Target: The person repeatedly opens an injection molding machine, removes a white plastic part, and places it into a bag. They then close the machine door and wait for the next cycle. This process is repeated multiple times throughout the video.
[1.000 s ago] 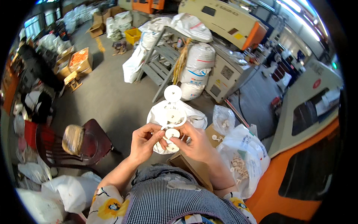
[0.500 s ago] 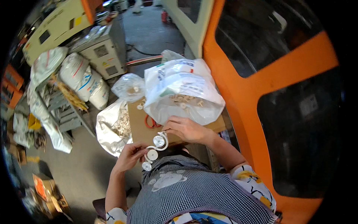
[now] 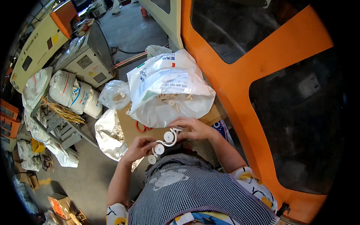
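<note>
Handwork Seen Beside Orange Machine (image 3: 277,52)

The right side is filled by the machine, its dark windows framed in orange. At upper left, a grey cabinet (image 3: 92,63) is fronted by white sacks (image 3: 63,88) and a stepladder (image 3: 65,131). At centre, a white bag (image 3: 157,80) is set on cardboard (image 3: 129,127), its mouth turned toward the person, by whom a checked apron (image 3: 198,191) is worn. Left of the cardboard an open sack (image 3: 105,129) is seen, with a clear bag (image 3: 112,93) beyond. Just before the white bag, a white part (image 3: 168,137), curved and set with round discs, is held above the apron's top edge: its lower portion is pinched by the left hand (image 3: 140,148), thumb and fingers together, and its upper end is gripped by the bent fingers of the right hand (image 3: 193,129). Red handles (image 3: 138,127) are seen on the cardboard; small pale pieces (image 3: 171,102) are contained in the white bag.
</note>
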`<action>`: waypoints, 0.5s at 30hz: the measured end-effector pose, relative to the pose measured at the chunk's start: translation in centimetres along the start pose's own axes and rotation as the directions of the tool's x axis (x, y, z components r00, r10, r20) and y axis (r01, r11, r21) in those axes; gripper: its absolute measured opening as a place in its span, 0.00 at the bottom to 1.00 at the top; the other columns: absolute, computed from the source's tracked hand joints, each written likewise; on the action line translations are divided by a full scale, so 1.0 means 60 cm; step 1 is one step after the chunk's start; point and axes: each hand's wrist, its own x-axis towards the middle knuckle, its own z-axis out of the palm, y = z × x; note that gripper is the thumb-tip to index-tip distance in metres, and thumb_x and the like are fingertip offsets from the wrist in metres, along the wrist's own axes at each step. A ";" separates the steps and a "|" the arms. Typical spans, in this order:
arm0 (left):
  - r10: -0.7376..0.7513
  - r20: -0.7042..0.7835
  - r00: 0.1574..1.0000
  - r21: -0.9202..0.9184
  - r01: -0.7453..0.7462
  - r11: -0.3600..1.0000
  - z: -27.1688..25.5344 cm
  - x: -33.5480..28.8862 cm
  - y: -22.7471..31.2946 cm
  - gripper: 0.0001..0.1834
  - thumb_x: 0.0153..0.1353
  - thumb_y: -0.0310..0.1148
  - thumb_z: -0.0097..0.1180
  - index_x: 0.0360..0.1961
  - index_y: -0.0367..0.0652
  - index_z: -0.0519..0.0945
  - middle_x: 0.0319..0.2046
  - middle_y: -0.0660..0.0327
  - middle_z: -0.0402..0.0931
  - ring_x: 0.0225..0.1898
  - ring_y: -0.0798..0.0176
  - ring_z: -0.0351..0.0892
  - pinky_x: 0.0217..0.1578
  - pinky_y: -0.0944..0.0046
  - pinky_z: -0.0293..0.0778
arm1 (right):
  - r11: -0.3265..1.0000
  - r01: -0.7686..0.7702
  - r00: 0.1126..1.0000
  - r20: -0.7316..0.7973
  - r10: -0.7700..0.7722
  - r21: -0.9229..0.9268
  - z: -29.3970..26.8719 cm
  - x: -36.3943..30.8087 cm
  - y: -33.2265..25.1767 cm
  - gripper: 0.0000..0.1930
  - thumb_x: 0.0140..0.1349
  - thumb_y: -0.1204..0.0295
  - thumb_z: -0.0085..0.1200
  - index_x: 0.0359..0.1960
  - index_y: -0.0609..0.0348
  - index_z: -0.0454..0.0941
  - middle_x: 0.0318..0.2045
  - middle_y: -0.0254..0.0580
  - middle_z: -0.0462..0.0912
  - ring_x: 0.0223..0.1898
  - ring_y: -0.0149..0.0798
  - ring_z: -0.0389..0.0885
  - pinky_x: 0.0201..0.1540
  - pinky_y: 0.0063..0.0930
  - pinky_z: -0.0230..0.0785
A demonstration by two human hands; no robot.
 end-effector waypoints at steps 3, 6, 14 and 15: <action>-0.078 0.011 0.997 -0.308 0.077 0.948 -0.005 -0.005 0.005 0.10 0.59 0.31 0.54 0.38 0.34 0.78 0.19 0.68 0.72 0.14 0.79 0.64 0.13 0.77 0.57 | 0.867 -0.332 0.943 0.101 0.317 0.372 -0.006 0.020 0.000 0.14 0.64 0.69 0.44 0.46 0.63 0.74 0.33 0.42 0.80 0.33 0.33 0.79 0.35 0.23 0.70; -0.050 0.035 0.998 -0.446 0.061 0.893 -0.005 -0.010 -0.010 0.10 0.59 0.31 0.53 0.37 0.34 0.77 0.20 0.67 0.73 0.15 0.78 0.65 0.14 0.78 0.57 | 0.735 -0.294 0.952 0.119 0.281 0.612 -0.001 0.048 -0.027 0.14 0.67 0.70 0.37 0.48 0.63 0.70 0.26 0.46 0.80 0.21 0.33 0.79 0.22 0.19 0.70; 0.079 0.049 0.996 -0.895 0.008 0.446 0.019 -0.036 -0.040 0.10 0.58 0.29 0.50 0.36 0.31 0.75 0.19 0.60 0.70 0.14 0.73 0.63 0.12 0.76 0.57 | 0.780 -0.215 0.977 0.126 0.174 0.587 0.027 0.099 -0.063 0.15 0.67 0.71 0.36 0.53 0.58 0.66 0.25 0.41 0.78 0.21 0.31 0.78 0.22 0.20 0.71; 0.113 0.056 0.992 -0.942 0.015 0.336 0.022 -0.039 -0.041 0.10 0.58 0.29 0.48 0.36 0.31 0.74 0.18 0.59 0.69 0.13 0.71 0.62 0.11 0.76 0.57 | 0.789 -0.222 0.975 0.145 0.168 0.573 0.027 0.104 -0.072 0.15 0.67 0.71 0.36 0.52 0.58 0.67 0.26 0.40 0.78 0.22 0.30 0.78 0.23 0.20 0.71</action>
